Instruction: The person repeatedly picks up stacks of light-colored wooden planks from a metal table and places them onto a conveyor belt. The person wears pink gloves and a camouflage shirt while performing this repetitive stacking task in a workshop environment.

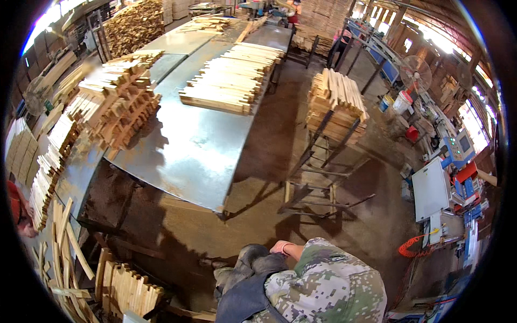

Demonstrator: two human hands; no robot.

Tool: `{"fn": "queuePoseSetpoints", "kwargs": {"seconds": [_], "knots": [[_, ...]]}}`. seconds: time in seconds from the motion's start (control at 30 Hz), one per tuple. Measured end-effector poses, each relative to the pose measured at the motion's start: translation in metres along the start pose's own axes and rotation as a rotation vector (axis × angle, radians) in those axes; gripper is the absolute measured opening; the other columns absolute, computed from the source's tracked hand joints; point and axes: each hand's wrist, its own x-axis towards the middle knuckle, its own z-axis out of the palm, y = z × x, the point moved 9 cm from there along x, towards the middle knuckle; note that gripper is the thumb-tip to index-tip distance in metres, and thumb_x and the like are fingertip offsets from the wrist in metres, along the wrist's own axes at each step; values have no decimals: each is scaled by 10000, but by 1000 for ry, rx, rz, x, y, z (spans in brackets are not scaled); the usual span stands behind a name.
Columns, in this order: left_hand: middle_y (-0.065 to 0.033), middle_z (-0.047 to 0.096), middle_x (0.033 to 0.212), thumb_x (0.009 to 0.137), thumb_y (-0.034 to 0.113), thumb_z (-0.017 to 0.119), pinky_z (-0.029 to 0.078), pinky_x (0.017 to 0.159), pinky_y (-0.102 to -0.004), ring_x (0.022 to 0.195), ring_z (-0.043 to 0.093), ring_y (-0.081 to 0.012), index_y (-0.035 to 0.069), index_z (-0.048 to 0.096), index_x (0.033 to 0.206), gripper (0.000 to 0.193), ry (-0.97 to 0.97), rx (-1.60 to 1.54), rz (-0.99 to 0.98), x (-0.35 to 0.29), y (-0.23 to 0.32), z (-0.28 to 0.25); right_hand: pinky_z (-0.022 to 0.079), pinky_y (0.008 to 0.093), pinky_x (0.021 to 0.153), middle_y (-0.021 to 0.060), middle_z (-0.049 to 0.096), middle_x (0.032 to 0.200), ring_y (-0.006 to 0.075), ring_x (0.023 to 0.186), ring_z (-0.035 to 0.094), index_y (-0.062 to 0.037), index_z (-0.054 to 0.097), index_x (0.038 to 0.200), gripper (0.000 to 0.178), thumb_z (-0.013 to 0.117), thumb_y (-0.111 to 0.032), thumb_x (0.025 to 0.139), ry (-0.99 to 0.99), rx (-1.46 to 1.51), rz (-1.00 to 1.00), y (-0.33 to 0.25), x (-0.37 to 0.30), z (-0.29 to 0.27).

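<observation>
My right hand (280,247), pinkish and perhaps gloved, shows only in part at the bottom centre, beyond my camouflage sleeve (334,274). It lies against bunched dark grey cloth (256,261) in front of my body. Its fingers are mostly hidden, so I cannot make out whether it holds anything. My left hand does not show. Ahead stands a long metal-topped table (199,145), and a wide row of pale wooden strips (231,78) lies on its far part. To the left, wooden strips are stacked crosswise in a tall pile (121,102).
A metal rack (318,188) carrying stacked strips (336,99) stands right of the table. At lower left are upright strips (129,290) and loose slats (64,247). Machinery (458,148), a fan (416,72) and a white bucket (402,102) line the right. A person (340,46) stands far back.
</observation>
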Motion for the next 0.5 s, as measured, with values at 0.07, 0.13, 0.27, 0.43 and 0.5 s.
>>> {"fn": "queuePoseSetpoints", "kwargs": {"seconds": [0.07, 0.13, 0.27, 0.43, 0.5], "knots": [[-71, 622, 775, 1015, 432, 549, 451, 634, -395, 691, 583, -199, 78, 691, 910, 396, -10, -60, 2, 26, 29, -19, 545, 401, 673, 136, 740, 868, 270, 747, 711, -21, 785, 955, 410, 649, -400, 879, 130, 158, 53, -53, 12, -39], [-74, 612, 748, 1018, 440, 537, 445, 606, -403, 656, 577, -204, 79, 685, 898, 408, -23, -106, 20, 63, 70, -23, 538, 397, 643, 121, 717, 848, 252, 699, 673, -23, 766, 931, 368, 656, -372, 895, 126, 321, 146, -95, 22, -73], [-93, 661, 935, 991, 412, 587, 465, 772, -450, 850, 614, -276, 66, 672, 984, 356, -131, -127, 201, 109, 212, -26, 500, 400, 556, 49, 627, 789, 230, 623, 610, -77, 685, 939, 199, 645, -271, 960, 282, 369, -178, -189, 96, -125], [-94, 720, 1172, 965, 448, 680, 470, 1051, -478, 1141, 658, -299, 74, 709, 1187, 436, -118, -178, 174, 79, 338, -33, 446, 358, 571, 33, 616, 758, 190, 623, 590, -66, 653, 957, 170, 659, -231, 997, -41, 1034, -113, -335, 153, -135], [-27, 689, 947, 961, 416, 685, 519, 847, -397, 904, 665, -209, 120, 712, 1013, 301, -111, -203, 154, 80, 352, -34, 487, 374, 645, 57, 661, 815, 220, 699, 631, -37, 678, 977, 242, 663, -279, 982, 126, 694, -167, -356, 179, -144]]}}
